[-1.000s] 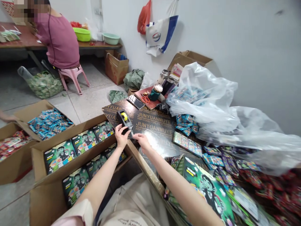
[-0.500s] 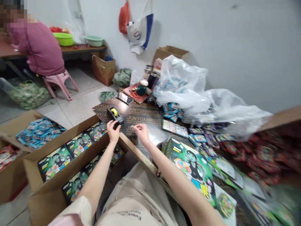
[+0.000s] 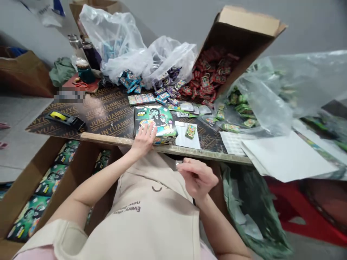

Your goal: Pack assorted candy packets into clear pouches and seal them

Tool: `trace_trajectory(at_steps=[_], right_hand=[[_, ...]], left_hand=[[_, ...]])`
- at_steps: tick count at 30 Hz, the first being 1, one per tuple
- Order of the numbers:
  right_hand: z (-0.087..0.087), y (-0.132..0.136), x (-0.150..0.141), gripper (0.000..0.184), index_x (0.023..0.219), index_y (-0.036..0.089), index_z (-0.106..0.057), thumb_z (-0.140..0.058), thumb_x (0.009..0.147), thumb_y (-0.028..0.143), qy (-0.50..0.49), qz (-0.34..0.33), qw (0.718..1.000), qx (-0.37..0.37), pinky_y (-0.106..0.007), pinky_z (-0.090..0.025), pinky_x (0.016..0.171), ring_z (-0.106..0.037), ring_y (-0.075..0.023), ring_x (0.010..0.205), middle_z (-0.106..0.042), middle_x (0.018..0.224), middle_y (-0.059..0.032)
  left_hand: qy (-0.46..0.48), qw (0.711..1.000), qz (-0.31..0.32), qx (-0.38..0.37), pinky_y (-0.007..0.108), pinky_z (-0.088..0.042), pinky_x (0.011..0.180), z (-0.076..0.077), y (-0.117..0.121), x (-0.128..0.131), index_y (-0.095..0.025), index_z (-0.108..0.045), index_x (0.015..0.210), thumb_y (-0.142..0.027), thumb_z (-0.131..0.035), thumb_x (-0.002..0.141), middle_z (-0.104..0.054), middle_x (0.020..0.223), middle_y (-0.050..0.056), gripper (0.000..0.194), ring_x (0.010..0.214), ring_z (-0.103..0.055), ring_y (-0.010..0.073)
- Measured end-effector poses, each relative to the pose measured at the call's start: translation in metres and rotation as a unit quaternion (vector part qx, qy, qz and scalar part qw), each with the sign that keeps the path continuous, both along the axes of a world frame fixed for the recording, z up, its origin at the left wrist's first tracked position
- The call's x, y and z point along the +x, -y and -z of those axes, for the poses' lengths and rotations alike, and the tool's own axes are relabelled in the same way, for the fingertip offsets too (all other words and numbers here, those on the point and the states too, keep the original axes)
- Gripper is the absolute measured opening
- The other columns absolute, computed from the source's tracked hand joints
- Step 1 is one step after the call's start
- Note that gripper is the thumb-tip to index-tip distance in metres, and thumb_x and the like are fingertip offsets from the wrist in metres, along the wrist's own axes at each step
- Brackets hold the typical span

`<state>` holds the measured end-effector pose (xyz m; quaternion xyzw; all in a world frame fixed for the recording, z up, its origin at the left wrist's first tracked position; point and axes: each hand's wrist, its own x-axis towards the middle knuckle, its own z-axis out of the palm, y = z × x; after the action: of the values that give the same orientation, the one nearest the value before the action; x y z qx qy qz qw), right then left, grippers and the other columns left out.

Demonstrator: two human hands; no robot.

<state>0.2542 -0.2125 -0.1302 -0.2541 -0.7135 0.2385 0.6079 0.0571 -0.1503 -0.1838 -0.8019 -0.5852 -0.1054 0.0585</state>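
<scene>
My left hand [image 3: 145,139] lies with fingers stretched over the lid of a green printed box [image 3: 162,115] at the table's front edge. Just off that edge, my right hand [image 3: 199,177] is closed in a pinch, holding a small piece of clear tape [image 3: 179,164] between thumb and forefinger. The black tape dispenser [image 3: 66,121] with its yellow core stands at the table's left end, apart from both hands. Beside the box, a small green packet [image 3: 191,131] rests on a white sheet [image 3: 180,136].
Red packets [image 3: 203,81] spill from a tipped carton [image 3: 244,39]. Clear plastic bags [image 3: 127,57] and blue packets [image 3: 131,82] lie at the back. White paper [image 3: 290,157] overhangs the right edge. Below left, a carton [image 3: 25,184] holds green boxes. A green bag [image 3: 255,209] hangs below right.
My view has swung right. My left hand has left the tape dispenser and now lies on the green box. My right hand has carried the tape away from the dispenser toward my body.
</scene>
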Motion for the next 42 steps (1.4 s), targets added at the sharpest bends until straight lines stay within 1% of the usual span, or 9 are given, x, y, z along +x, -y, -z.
trace_trajectory(at_steps=[3, 7, 11, 24, 30, 35, 38, 40, 42], right_hand=[[0.043, -0.007, -0.017, 0.008, 0.074, 0.021, -0.068, -0.064, 0.08, 0.023, -0.014, -0.009, 0.991, -0.135, -0.024, -0.036, 0.047, -0.044, -0.0094, 0.045, -0.061, 0.058, 0.0011], [0.099, -0.042, -0.051, 0.024, 0.068, 0.018, -0.061, -0.064, 0.076, 0.04, -0.066, 0.01, 0.938, -0.34, -0.023, -0.028, 0.045, -0.033, -0.0078, 0.045, -0.044, 0.049, 0.0055], [0.124, -0.063, -0.065, 0.032, 0.066, 0.017, -0.058, -0.066, 0.07, 0.048, -0.078, 0.042, 0.91, -0.404, -0.024, -0.024, 0.047, -0.026, -0.0075, 0.047, -0.035, 0.047, 0.0078], [0.124, -0.074, -0.082, 0.037, 0.057, 0.017, -0.052, -0.067, 0.067, 0.049, -0.109, 0.13, 0.889, -0.426, -0.025, -0.023, 0.05, -0.027, -0.0075, 0.052, -0.038, 0.05, 0.0058], [0.122, -0.075, -0.08, 0.042, 0.054, 0.017, -0.05, -0.069, 0.069, 0.051, -0.068, 0.178, 0.881, -0.434, -0.025, -0.023, 0.05, -0.028, -0.0066, 0.05, -0.037, 0.048, 0.0063], [0.102, -0.054, -0.05, 0.036, 0.068, 0.019, -0.054, -0.068, 0.071, 0.052, -0.117, 0.066, 0.881, -0.454, -0.024, -0.018, 0.046, -0.022, -0.0062, 0.046, -0.031, 0.048, 0.0088], [0.082, -0.034, -0.023, 0.034, 0.08, 0.022, -0.057, -0.072, 0.069, 0.05, -0.179, -0.042, 0.852, -0.491, -0.024, -0.014, 0.044, -0.015, -0.0057, 0.041, -0.026, 0.045, 0.0117], [0.07, -0.024, -0.009, 0.034, 0.081, 0.023, -0.057, -0.074, 0.068, 0.049, -0.202, -0.086, 0.83, -0.512, -0.024, -0.013, 0.043, -0.012, -0.0053, 0.039, -0.021, 0.043, 0.013], [0.062, -0.018, 0.001, 0.033, 0.078, 0.024, -0.056, -0.074, 0.067, 0.049, -0.211, -0.111, 0.813, -0.531, -0.024, -0.012, 0.043, -0.01, -0.0051, 0.038, -0.019, 0.042, 0.0135]], left_hand=[[-0.021, 1.0, 0.001, 0.017, 0.048, -0.028, 0.113, 0.006, -0.004, -0.006, -0.013, -0.038, 0.143, -0.023, -0.067, 0.074, -0.034, 0.151, 0.016, 0.076, 0.138, -0.033, 0.0348], [-0.007, 0.999, 0.001, 0.032, 0.046, -0.03, 0.113, 0.005, -0.004, -0.005, -0.012, -0.041, 0.142, -0.024, -0.067, 0.075, -0.039, 0.148, 0.016, 0.073, 0.137, -0.036, 0.0337], [0.03, 0.999, 0.003, 0.038, 0.047, -0.03, 0.113, 0.009, -0.005, -0.004, -0.014, -0.043, 0.141, -0.022, -0.065, 0.076, -0.041, 0.147, 0.016, 0.069, 0.138, -0.036, 0.0327], [0.083, 0.996, 0.008, 0.028, 0.049, -0.025, 0.115, 0.018, -0.012, -0.008, -0.017, -0.045, 0.14, -0.024, -0.058, 0.083, -0.041, 0.148, 0.014, 0.059, 0.138, -0.035, 0.031], [0.081, 0.996, 0.01, 0.024, 0.049, -0.023, 0.116, 0.023, -0.013, -0.008, -0.017, -0.041, 0.141, -0.026, -0.056, 0.086, -0.04, 0.148, 0.013, 0.058, 0.14, -0.033, 0.0302], [0.076, 0.997, 0.02, 0.004, 0.049, -0.022, 0.116, 0.017, -0.013, -0.014, -0.017, -0.04, 0.141, -0.024, -0.057, 0.085, -0.038, 0.15, 0.014, 0.059, 0.14, -0.031, 0.0301], [0.103, 0.994, 0.033, 0.001, 0.049, -0.025, 0.114, 0.002, -0.005, -0.015, -0.019, -0.047, 0.136, -0.023, -0.057, 0.085, -0.042, 0.147, 0.013, 0.052, 0.138, -0.035, 0.0298], [0.17, 0.985, 0.018, 0.015, 0.048, -0.031, 0.11, -0.008, 0.008, -0.011, -0.02, -0.056, 0.128, -0.025, -0.057, 0.085, -0.049, 0.139, 0.013, 0.043, 0.132, -0.041, 0.0297], [0.286, 0.958, -0.013, 0.018, 0.044, -0.041, 0.1, -0.014, 0.026, -0.002, -0.021, -0.064, 0.117, -0.03, -0.057, 0.086, -0.059, 0.124, 0.012, 0.033, 0.118, -0.051, 0.0275]])
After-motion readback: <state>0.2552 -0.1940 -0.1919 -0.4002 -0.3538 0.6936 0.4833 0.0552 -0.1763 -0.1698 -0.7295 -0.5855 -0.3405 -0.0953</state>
